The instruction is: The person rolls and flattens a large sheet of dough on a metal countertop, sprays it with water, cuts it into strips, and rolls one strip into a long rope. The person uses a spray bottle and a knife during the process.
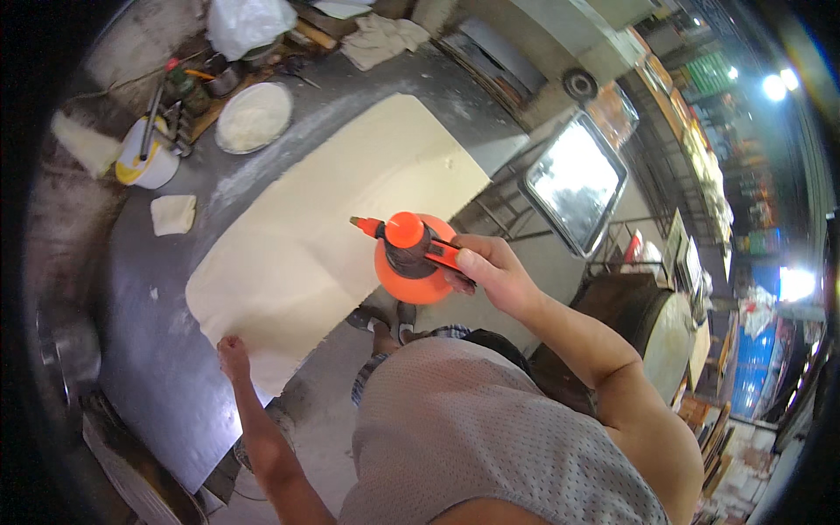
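My right hand [489, 266] grips the handle of an orange pressure sprayer bottle [413, 282] with a black collar. Its brass-tipped nozzle points left, over a wide sheet of pale dough [328, 203]. The dough lies flat across a dark metal worktable [157, 348], its near edge running along the table's side in front of me. At the dough's lower-left edge is my left hand [233, 354], fingers curled; whether it pinches the dough cannot be made out. A small folded piece of dough [173, 214] rests on the table farther left.
White powder fills a round bowl [254, 117] at the back. Beside it stand a white-and-yellow bucket [149, 157] and several tools. A crumpled cloth [382, 41] lies at the far edge. On a metal rack to the right sits a shiny rectangular tray [577, 180]; a large drum [666, 341] stands nearer.
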Demonstrator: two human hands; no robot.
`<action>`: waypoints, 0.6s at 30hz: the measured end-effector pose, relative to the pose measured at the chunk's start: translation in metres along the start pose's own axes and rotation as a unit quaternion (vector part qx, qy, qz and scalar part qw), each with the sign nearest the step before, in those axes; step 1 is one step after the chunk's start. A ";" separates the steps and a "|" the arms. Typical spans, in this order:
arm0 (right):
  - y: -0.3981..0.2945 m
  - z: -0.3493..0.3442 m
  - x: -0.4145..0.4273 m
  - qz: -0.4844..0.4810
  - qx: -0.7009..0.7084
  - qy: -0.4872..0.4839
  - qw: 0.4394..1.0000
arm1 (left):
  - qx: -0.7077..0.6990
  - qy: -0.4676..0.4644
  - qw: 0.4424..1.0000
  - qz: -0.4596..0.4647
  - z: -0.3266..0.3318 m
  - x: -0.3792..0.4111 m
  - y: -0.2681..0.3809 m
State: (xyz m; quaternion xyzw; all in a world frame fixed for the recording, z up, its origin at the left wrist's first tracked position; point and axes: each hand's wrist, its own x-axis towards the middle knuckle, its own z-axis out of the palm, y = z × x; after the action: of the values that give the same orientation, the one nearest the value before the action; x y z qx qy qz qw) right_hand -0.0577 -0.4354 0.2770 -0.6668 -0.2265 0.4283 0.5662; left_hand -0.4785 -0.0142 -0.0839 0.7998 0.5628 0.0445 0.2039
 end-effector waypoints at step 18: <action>0.032 -0.020 -0.035 -0.005 -0.021 0.052 0.998 | -0.396 0.160 0.887 -0.175 -0.090 -0.172 -0.028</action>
State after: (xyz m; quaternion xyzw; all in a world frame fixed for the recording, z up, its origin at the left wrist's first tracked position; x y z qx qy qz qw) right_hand -0.0654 -0.4825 0.2573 -0.6988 -0.2093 0.3854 0.5651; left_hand -0.5930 -0.1392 0.0153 0.5233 0.6542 0.3543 0.4154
